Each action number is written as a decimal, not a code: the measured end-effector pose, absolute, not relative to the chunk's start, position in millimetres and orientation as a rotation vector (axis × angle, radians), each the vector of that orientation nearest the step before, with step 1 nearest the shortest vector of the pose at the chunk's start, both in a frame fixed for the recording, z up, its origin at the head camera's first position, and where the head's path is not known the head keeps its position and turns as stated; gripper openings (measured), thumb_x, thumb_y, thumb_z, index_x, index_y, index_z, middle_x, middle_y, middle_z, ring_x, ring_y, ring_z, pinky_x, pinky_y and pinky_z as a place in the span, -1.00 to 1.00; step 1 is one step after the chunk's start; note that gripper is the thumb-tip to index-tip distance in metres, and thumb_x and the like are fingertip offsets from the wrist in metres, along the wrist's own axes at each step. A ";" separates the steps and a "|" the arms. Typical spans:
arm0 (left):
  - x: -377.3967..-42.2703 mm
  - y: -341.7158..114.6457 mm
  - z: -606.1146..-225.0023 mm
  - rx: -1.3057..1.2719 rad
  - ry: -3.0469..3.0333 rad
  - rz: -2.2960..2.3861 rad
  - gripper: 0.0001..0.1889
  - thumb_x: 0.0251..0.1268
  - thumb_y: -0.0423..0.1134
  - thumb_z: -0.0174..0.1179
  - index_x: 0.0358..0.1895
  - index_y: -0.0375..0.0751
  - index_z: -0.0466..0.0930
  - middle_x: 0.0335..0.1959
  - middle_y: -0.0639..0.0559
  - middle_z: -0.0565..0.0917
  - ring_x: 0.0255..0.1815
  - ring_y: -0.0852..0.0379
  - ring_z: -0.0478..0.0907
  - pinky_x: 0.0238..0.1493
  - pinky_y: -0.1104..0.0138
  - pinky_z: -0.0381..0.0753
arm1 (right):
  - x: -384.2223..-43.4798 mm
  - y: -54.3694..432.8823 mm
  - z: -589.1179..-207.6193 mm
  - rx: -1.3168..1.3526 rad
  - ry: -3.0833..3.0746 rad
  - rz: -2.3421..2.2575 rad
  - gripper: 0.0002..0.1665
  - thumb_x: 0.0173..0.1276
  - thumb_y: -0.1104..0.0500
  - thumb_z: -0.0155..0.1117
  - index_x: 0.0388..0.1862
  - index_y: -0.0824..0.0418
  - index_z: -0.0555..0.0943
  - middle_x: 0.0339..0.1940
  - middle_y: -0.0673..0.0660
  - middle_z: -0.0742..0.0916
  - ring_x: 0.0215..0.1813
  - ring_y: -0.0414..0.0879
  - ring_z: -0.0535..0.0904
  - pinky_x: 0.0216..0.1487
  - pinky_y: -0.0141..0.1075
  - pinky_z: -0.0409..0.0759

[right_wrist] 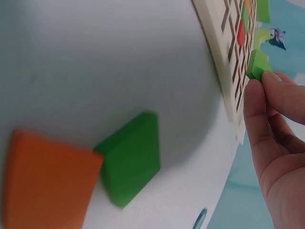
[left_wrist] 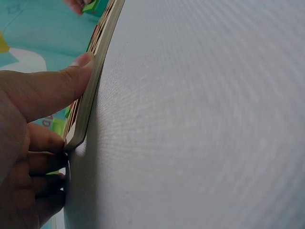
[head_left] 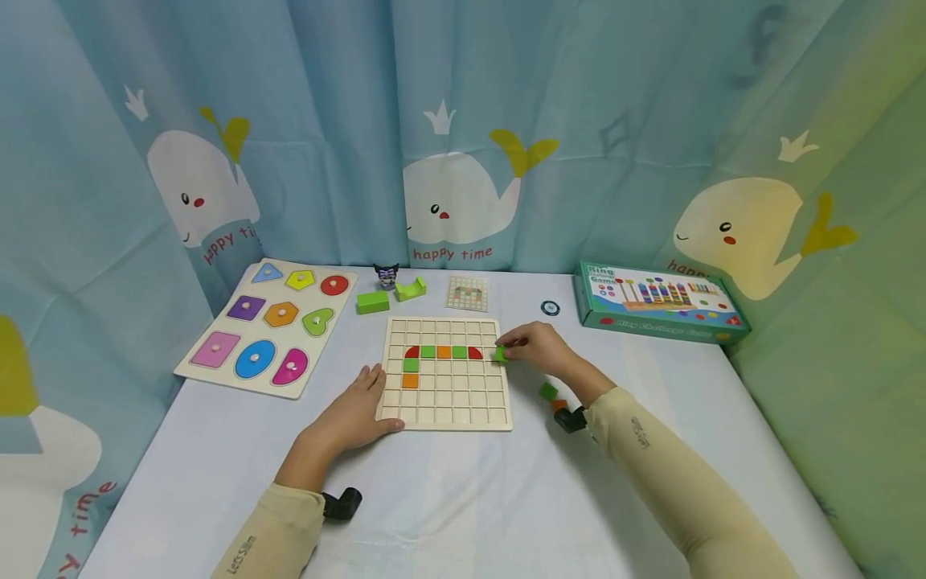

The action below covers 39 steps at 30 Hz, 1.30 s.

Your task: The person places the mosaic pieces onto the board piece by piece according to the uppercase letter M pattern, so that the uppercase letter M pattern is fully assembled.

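Note:
A wooden grid board point(head_left: 459, 415) lies in the middle of the table. Red, green and orange pieces form a row across its upper part, with a green and an orange square below the row's left end. My left hand point(head_left: 352, 414) rests at the board's near left corner, thumb on the front edge and fingers along the left side. Between thumb and fingertips my right hand point(head_left: 541, 349) pinches a green block point(right_wrist: 258, 63) over the board's right edge. A loose green block point(right_wrist: 131, 160) and an orange block point(right_wrist: 50, 179) lie on the table near my right wrist.
A shape puzzle board point(head_left: 289, 366) lies at the left. Behind the grid board are green blocks point(head_left: 372, 302), a small figurine point(head_left: 387, 277) and a pattern card point(head_left: 467, 293). A boxed ring game point(head_left: 661, 301) and a round disc point(head_left: 550, 308) are at the back right.

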State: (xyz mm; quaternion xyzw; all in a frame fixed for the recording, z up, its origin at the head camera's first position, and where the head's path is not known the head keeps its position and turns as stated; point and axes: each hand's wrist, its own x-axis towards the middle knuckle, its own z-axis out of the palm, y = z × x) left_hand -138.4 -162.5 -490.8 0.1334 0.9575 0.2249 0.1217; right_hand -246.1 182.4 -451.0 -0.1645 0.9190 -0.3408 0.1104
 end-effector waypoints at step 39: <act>-139.1 -161.1 -491.4 0.348 2.782 0.647 0.08 0.19 0.15 0.41 0.56 -0.43 0.04 0.62 -0.24 0.02 0.63 -0.19 -0.12 0.53 0.01 0.10 | -248.9 106.5 -460.4 -0.699 2.611 -0.996 -0.81 0.33 0.30 0.42 -0.10 0.19 0.81 -0.10 0.06 0.80 -0.04 -0.09 0.68 -0.05 -0.26 0.66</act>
